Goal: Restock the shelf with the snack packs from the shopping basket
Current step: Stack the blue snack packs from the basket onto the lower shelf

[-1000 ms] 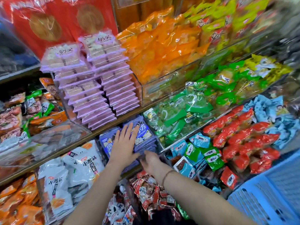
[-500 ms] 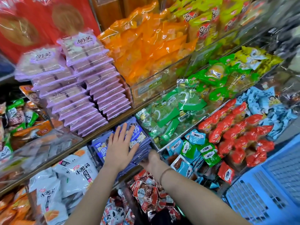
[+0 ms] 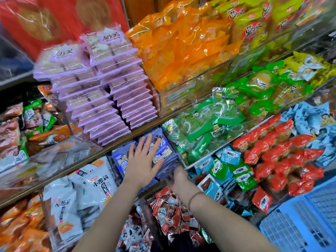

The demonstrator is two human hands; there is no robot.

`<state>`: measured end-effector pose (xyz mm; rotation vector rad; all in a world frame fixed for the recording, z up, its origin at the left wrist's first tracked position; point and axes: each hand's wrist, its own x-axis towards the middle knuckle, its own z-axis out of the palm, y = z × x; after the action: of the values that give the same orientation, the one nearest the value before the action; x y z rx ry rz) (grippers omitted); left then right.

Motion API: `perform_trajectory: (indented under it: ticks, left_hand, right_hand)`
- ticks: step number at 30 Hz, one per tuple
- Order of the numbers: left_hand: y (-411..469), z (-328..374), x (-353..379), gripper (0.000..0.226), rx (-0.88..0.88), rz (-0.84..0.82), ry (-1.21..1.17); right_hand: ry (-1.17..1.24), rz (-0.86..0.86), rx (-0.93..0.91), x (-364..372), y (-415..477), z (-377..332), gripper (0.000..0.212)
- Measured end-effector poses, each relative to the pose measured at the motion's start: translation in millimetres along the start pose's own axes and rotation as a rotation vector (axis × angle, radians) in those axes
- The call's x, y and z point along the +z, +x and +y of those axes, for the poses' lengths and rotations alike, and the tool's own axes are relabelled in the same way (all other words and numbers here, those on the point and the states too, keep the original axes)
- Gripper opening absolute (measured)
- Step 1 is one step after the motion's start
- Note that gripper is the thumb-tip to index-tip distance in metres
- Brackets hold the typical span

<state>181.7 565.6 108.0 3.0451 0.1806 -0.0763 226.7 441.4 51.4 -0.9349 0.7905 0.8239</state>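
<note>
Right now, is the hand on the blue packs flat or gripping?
Flat: the left hand lies with fingers straight and spread atop the blue packs, none curled round them.

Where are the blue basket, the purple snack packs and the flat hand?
blue plastic shopping basket (image 3: 300, 224): head view, its slatted wall.
stack of purple foil snack packs (image 3: 161, 149): head view, top pack's printed face.
left hand (image 3: 143, 160): head view, back of the hand.
</note>
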Motion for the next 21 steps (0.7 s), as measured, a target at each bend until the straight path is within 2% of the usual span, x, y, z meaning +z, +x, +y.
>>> perform_trajectory:
  ticks: [2,5,8,10,13,16,19,21]
  left_hand:
    - [-0.2,1.0,-1.5,0.069,-0.005,0.008,-0.045]
    - [-2.8,2.4,-9.7,0.075,-0.02,0.058,-0.142]
    - [-16.0,-4.5,-17.4,0.068,-0.058,0.152,-0.188]
    - [-30.6,-15.6,-17.3,0.062,-0.136,0.18,-0.182]
    - [-51.4,-32.7,-9.4,0.061,-0.22,0.098,-0.129]
    - [-54.2,-38.4,-2.8,0.061,-0.246,0.045,-0.113]
    - [-49.3,-41.3,-3.6,0.06,-0.25,0.051,-0.123]
    - [-49.2,-45.1,-4.7,0.059,-0.248,0.045,-0.115]
  right_hand:
    - [-0.234,0.038,0.0,-15.6,-7.2,4.3,0.024]
    - [-0.375,-0.016,0.105,-36.1,-15.3,18.1,0.026]
    - [-0.355,-0.105,0.227,-34.2,-23.4,39.2,0.018]
    - [-0.364,-0.136,0.247,-20.2,-24.1,56.1,0.024]
    - [-0.275,-0.156,0.245,8.7,-14.0,80.1,0.03]
    - [-0.156,-0.142,0.182,37.8,2.2,94.5,0.027]
    - [-0.242,-0.168,0.12,52.9,9.8,99.7,0.028]
    - [-0.347,-0.222,0.165,48.7,5.0,94.9,0.019]
